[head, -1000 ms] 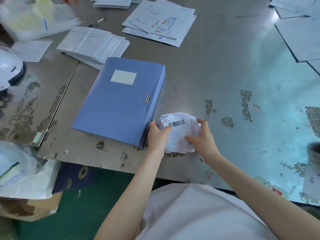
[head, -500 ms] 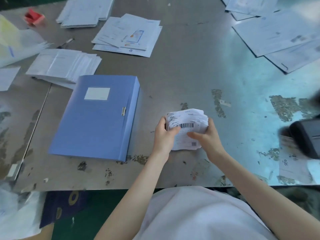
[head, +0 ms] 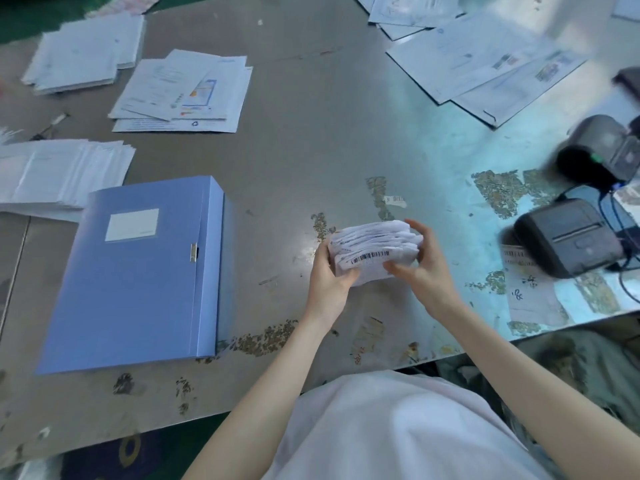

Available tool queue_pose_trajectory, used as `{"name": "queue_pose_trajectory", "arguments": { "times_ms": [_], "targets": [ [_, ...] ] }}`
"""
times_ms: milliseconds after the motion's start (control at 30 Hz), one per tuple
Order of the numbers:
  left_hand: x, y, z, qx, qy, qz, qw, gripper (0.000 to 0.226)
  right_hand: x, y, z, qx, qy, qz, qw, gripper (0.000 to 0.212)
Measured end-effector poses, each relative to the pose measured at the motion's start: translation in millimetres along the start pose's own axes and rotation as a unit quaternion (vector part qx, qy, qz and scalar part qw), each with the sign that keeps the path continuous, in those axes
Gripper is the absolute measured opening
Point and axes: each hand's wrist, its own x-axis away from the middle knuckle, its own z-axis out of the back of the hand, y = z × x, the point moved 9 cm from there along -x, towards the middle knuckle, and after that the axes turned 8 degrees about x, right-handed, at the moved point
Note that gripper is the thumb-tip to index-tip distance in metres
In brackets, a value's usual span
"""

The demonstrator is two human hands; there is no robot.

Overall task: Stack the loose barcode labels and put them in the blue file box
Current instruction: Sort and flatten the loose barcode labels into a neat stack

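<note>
Two hands hold one thick stack of barcode labels (head: 375, 249) between them, over the grey metal worktop (head: 311, 150). The left hand (head: 329, 282) grips the stack's left end, its thumb curled over the top sheet just below a printed barcode. The right hand (head: 427, 271) cups the right end, fingers wrapped behind and thumb on the front. The stack is uneven, with fanned edges. The blue file box (head: 135, 271) lies flat and closed on the worktop, well apart to the left of the hands
</note>
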Motion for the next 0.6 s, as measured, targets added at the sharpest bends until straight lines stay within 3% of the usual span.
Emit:
{"name": "queue_pose_trajectory", "arguments": {
  "times_ms": [200,400,600],
  "targets": [
    [-1,8,-1,-0.034,-0.006,-0.048,0.998,0.022,-6,-6,-1,-0.028,0.006,0.006,1.000,0.053],
    [-7,-13,14,-0.101,0.027,0.015,0.994,0.025,-13,2,-9,-0.012,-0.036,-0.012,0.999,0.048],
    [-9,-4,13,-0.190,0.027,-0.006,0.981,0.019,-20,1,5,0.005,0.024,-0.034,0.999,0.031]
  ]
}}
